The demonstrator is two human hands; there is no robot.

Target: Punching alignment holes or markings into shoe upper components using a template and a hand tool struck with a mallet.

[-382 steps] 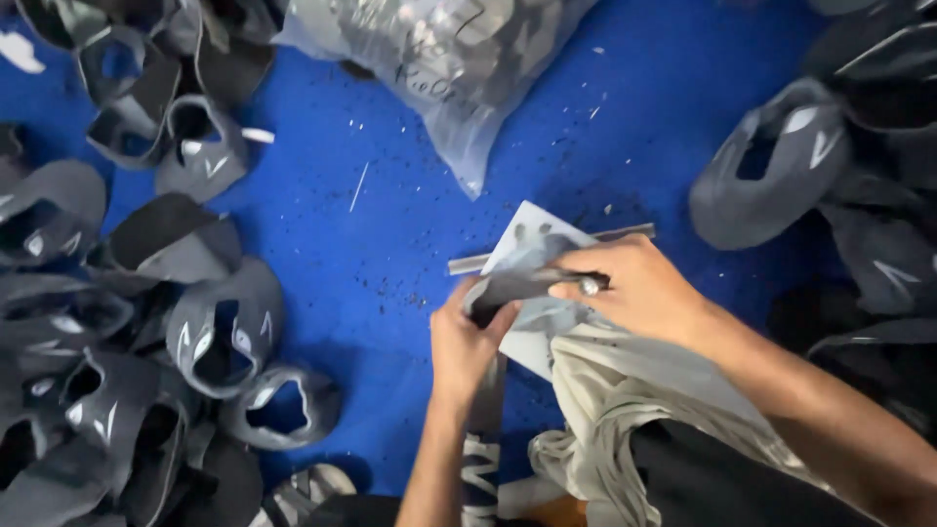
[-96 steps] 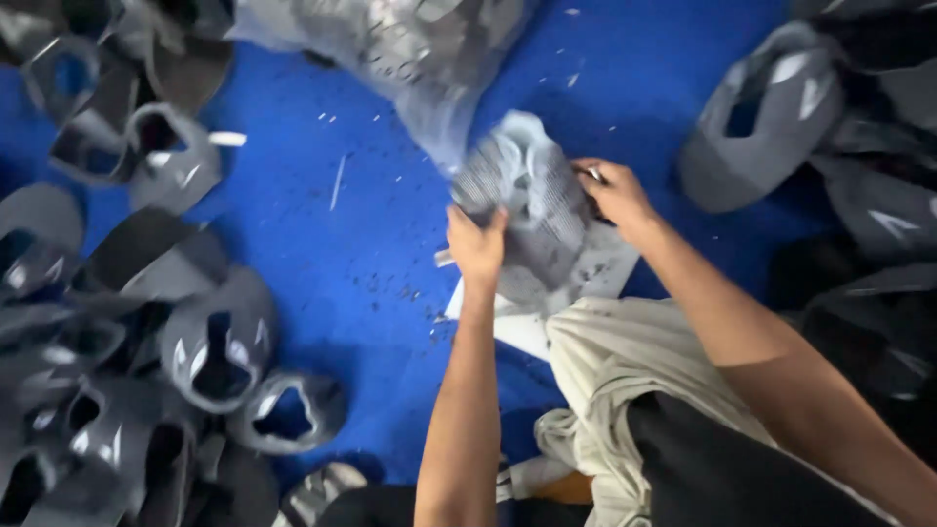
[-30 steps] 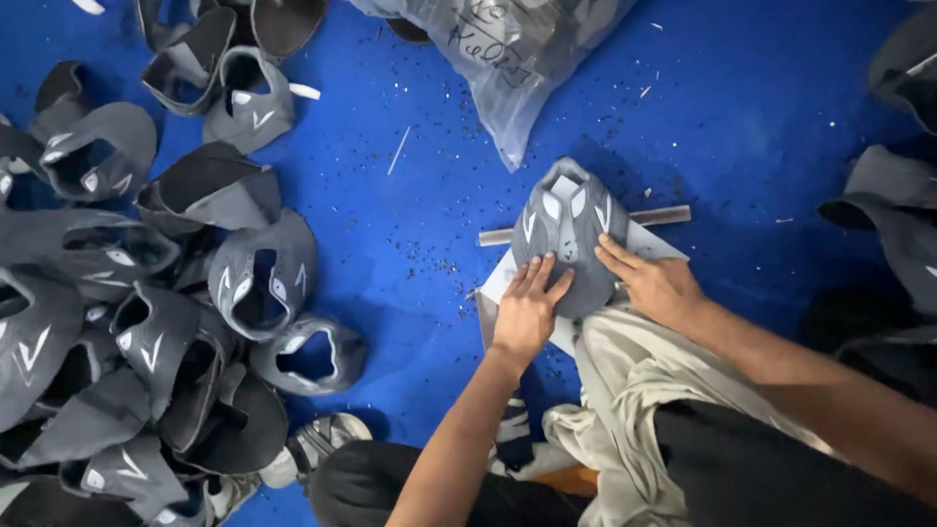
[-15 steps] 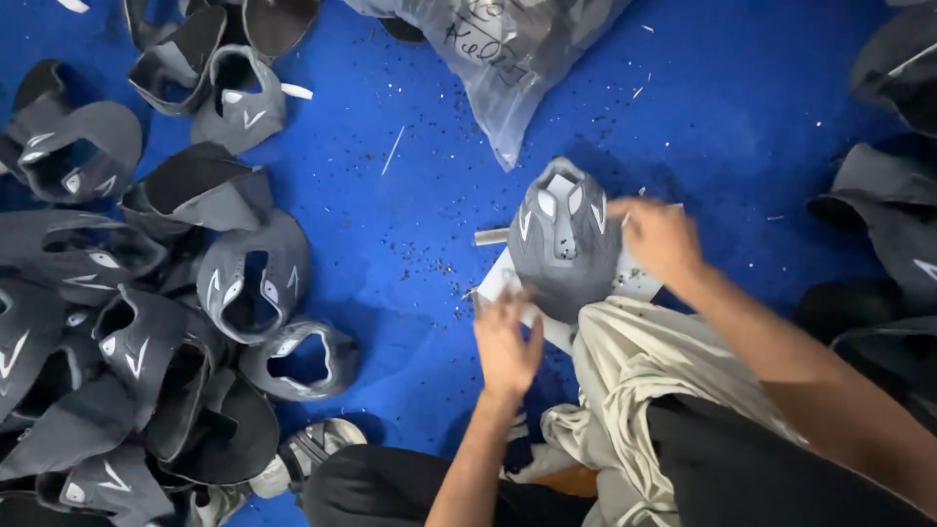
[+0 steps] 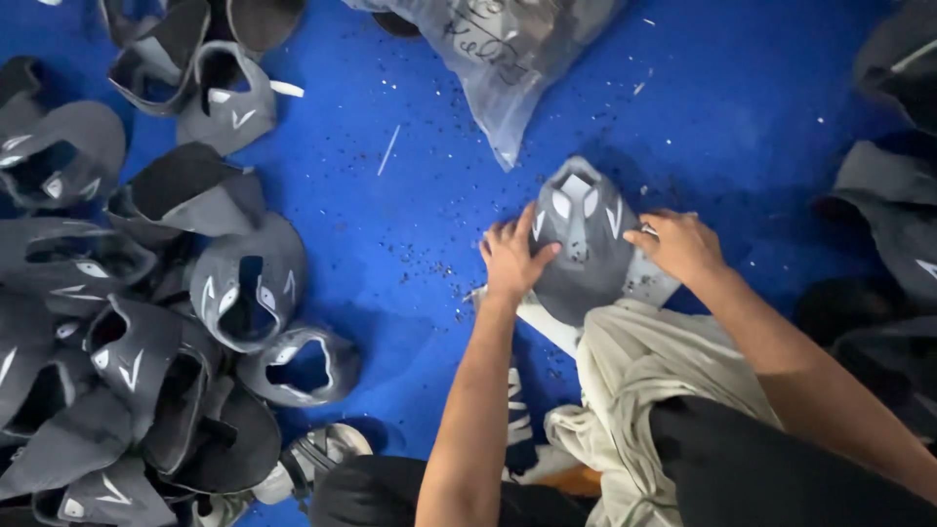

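Note:
A grey shoe upper (image 5: 583,244) with white leaf-shaped marks lies on a white board over my lap, toe pointing away. My left hand (image 5: 511,256) presses on its left edge, thumb across the fabric. My right hand (image 5: 678,244) holds its right edge, fingers curled over the side. Both hands grip the same piece from opposite sides. The board underneath is mostly hidden by the upper and a beige cloth (image 5: 656,381).
A large heap of grey and black shoe uppers (image 5: 137,322) fills the left side of the blue floor (image 5: 410,215). A clear plastic bag (image 5: 508,49) of more pieces lies at the top centre. More dark uppers (image 5: 888,224) are stacked at the right. Small debris speckles the floor.
My left hand moved back up from the lap onto the upper's left edge. My right hand shifted down its right side. The upper now lies flatter.

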